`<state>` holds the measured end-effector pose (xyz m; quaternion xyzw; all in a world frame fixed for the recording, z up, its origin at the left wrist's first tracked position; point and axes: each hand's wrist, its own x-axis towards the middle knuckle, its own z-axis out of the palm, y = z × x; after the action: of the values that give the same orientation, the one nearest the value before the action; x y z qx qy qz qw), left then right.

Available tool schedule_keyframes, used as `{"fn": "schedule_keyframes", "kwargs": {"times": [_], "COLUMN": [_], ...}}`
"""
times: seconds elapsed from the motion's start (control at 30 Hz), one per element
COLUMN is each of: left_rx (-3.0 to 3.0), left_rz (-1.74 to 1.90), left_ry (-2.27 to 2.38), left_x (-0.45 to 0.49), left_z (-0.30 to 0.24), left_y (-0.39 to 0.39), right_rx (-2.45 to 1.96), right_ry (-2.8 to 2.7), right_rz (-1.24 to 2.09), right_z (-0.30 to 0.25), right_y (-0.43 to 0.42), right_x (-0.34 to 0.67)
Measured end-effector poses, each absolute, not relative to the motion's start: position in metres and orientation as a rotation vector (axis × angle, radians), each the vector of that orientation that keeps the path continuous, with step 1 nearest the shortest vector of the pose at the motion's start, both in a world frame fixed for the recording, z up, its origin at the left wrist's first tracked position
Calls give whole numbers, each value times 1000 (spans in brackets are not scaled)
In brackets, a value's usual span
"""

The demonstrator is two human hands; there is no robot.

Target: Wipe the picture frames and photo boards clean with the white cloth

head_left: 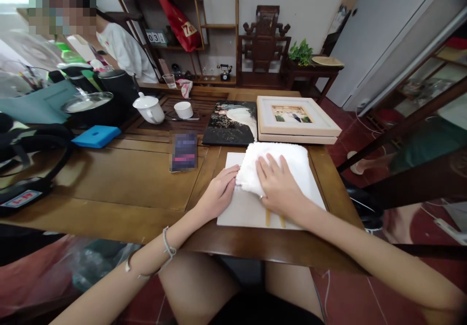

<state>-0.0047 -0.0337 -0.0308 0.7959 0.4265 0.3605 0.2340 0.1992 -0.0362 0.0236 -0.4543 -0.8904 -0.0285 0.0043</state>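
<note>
A white folded towel [288, 162] lies on a white flat board or picture back [248, 208] at the near right of the wooden table [127, 179]. My right hand [275, 184] lies flat on the towel, fingers stretched out. My left hand [219, 193] rests on the board's left edge, its fingers curled against the towel's left corner.
Behind the towel lie a dark photo print [231, 122] and a stack of light wooden picture frames [295, 118]. A white teapot [149, 108], a cup [183, 110], a blue box [97, 135] and black straps [29, 169] stand to the left. Another person [120, 47] sits at far left.
</note>
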Motion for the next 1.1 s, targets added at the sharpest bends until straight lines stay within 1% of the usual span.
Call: {"fn": "schedule_keyframes", "kwargs": {"times": [0.1,0.2,0.27,0.3,0.37,0.47,0.6,0.77,0.93,1.1], "left_rx": [2157,2148,2155,2161,2184,2225,2256,2272,2262,2255], "left_rz": [996,984,987,990,994,1002,989,973,993,998], "left_ry": [1161,1144,1132,1128,1115,1104,1150,1182,1164,1125], "left_x": [-5,-6,-7,-7,-8,-8,-5,-4,-3,-2], "left_z": [-31,-31,-32,-33,-34,-35,-34,-34,-33,-26], "left_y": [-33,-33,-33,-33,-33,-34,-35,-37,-37,-38], "right_rx": [-1327,-1057,-919,-881,-854,-961,-1219,-1292,-1270,-1227], "right_ry": [-2880,-2904,-2916,-2931,-2964,-2933,-2741,-2455,-2396,-2469], "right_rz": [-264,-405,-435,-401,-231,66,273,571,683,648], "right_z": [19,14,15,17,24,36,46,49,48,45], "right_y": [-89,-134,-148,-148,-138,-104,-51,-5,17,21], "right_x": [178,168,168,170,177,193,213,215,188,170]}}
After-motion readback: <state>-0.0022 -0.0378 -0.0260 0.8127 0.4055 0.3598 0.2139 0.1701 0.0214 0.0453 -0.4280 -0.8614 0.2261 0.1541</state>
